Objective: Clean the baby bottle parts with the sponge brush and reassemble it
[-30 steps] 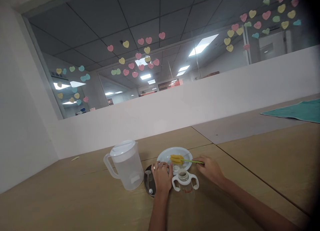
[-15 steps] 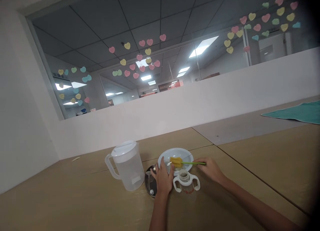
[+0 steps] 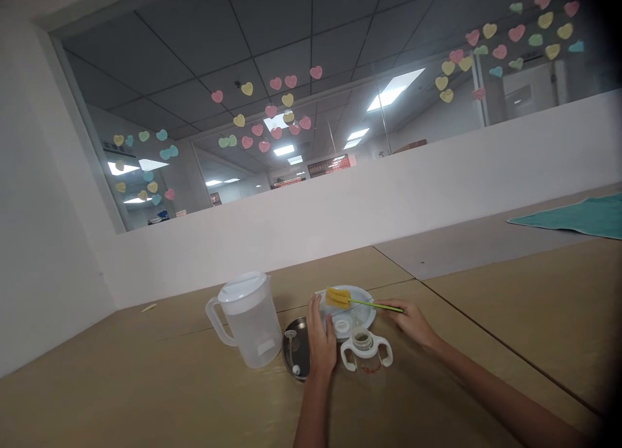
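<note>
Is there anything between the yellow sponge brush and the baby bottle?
Nothing solid blocks it. The right hand holds the brush raised over the plate, and the open bottle stands just nearer. Only a small white ring lies on the plate below.

A light wooden table [image 3: 510,305] made of several joined panels, with thin dark seams between them, fills the lower part of the view. Along its far edge runs a low white partition wall [image 3: 389,195], meeting a plain white side wall [image 3: 43,241] at the table's far left corner. Above the partition sits a wide glass window [image 3: 194,111] dotted with pastel heart stickers [image 3: 276,83] in pink, yellow, green and blue. Through the glass shows a grey tiled ceiling [image 3: 272,21] with lit rectangular light panels [image 3: 393,89]. A teal cloth [image 3: 578,216] lies flat near the table's far right edge.
</note>
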A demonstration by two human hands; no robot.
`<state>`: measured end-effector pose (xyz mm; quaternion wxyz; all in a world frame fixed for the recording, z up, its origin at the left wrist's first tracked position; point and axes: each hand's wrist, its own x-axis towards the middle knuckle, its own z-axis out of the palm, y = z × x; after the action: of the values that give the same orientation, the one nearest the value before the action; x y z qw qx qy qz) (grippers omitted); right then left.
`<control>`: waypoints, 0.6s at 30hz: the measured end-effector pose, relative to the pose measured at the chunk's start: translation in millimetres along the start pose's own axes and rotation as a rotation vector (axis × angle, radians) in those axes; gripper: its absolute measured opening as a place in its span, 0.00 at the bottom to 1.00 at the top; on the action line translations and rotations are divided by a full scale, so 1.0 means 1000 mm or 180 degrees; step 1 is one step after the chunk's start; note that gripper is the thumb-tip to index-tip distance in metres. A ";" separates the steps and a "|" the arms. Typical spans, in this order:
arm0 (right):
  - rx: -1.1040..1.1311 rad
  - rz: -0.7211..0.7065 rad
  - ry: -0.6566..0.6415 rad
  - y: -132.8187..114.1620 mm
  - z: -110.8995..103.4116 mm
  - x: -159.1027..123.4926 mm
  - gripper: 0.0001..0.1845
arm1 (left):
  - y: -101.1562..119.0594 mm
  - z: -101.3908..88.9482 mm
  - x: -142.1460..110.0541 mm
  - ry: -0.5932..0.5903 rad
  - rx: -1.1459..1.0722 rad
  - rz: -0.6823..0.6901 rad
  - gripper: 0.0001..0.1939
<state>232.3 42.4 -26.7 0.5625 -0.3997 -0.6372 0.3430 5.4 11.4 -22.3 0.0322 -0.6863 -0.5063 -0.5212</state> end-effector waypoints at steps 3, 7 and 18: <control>0.0379 0.0404 -0.0131 -0.003 0.000 -0.001 0.20 | 0.002 -0.002 0.001 0.0302 0.0018 -0.0028 0.23; 0.0512 0.0580 -0.0356 -0.006 0.002 -0.004 0.22 | 0.007 -0.006 0.000 0.0286 0.0327 0.0219 0.22; 0.0458 0.0572 -0.0509 -0.011 -0.008 -0.001 0.22 | 0.013 -0.015 -0.001 0.0479 0.0325 -0.0005 0.24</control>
<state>238.6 36.3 -17.0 0.5042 -0.3852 -0.6154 0.4676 5.2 -4.1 -9.7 0.1047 -0.6422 -0.5289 -0.5448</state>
